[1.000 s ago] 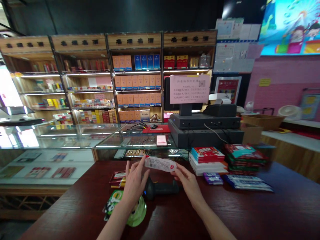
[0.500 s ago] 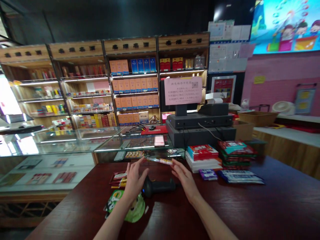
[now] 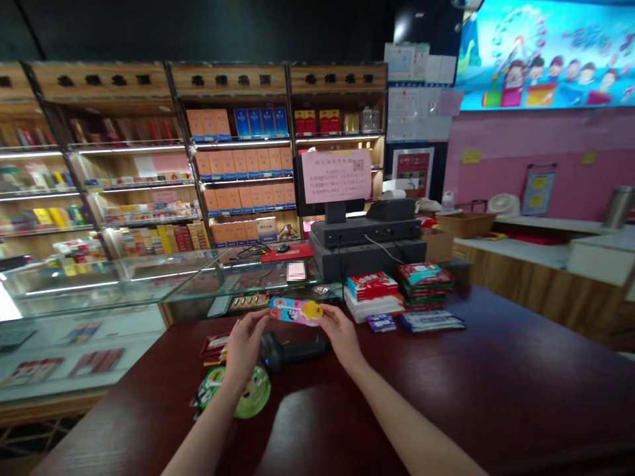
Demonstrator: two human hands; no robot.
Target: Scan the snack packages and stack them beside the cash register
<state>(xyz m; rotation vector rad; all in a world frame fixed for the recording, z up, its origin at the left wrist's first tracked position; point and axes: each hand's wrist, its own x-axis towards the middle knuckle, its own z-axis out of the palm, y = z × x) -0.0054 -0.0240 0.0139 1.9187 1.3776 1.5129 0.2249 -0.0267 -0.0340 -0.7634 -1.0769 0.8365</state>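
Observation:
Between my hands is a small flat packet (image 3: 296,311), blue and pink with cartoon figures and a yellow shape at its right end. My left hand (image 3: 244,344) pinches its left end, while the fingers of my right hand (image 3: 342,337) close on the right end. It is held above the counter, printed face toward me. Below it lies a black barcode scanner (image 3: 292,352) with a small blue light. Green packets (image 3: 255,393) lie partly behind my left forearm, and red and yellow packets (image 3: 214,347) are just left of that hand.
Stacked red and white boxes (image 3: 372,294), dark packets (image 3: 426,284), a purple packet (image 3: 381,322) and a blue-white packet (image 3: 431,321) sit right on the dark wooden counter (image 3: 446,410). Behind are a cash register (image 3: 367,254), a glass case (image 3: 198,291) and shelves of boxes.
The packet has turned from edge-on to showing its colourful printed face. Both hands still hold its ends. The camera view has swung to the right.

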